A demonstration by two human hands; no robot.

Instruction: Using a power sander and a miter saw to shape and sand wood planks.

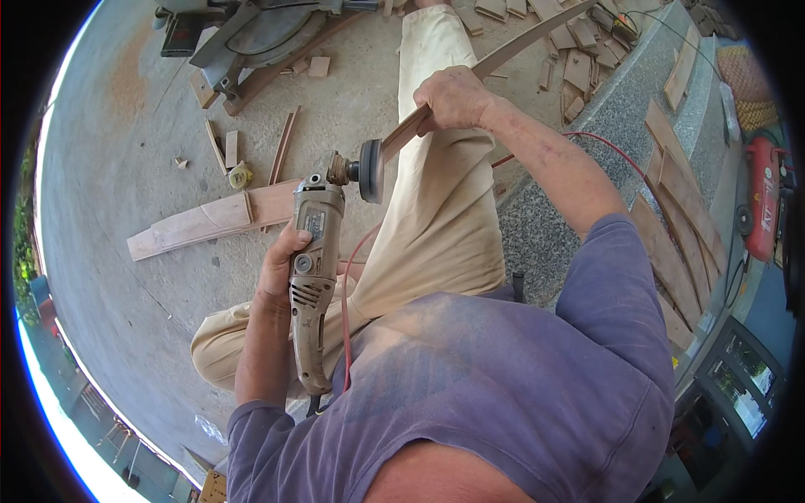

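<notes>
My left hand (280, 261) grips the body of a worn angle grinder (314, 251), with the thumb across its housing. The grinder stands almost upright in view, its head towards the top. A round sanding disc (372, 171) on its spindle faces the near end of a long, narrow wooden strip (531, 41). That end meets the disc's face or lies very close to it; I cannot tell which. My right hand (456, 97) is closed around the strip a little way from the disc, above my trousered leg (434, 207). The strip's far end runs up to the top right.
A mitre saw (264, 41) stands at the upper left. Stacked boards (201, 220) and a tape measure (239, 176) lie on the concrete floor. Wood offcuts (578, 66) litter the upper right. Planks (666, 251) rest on granite steps (541, 232) near a red air compressor (762, 201). A red hose (347, 308) passes beside me.
</notes>
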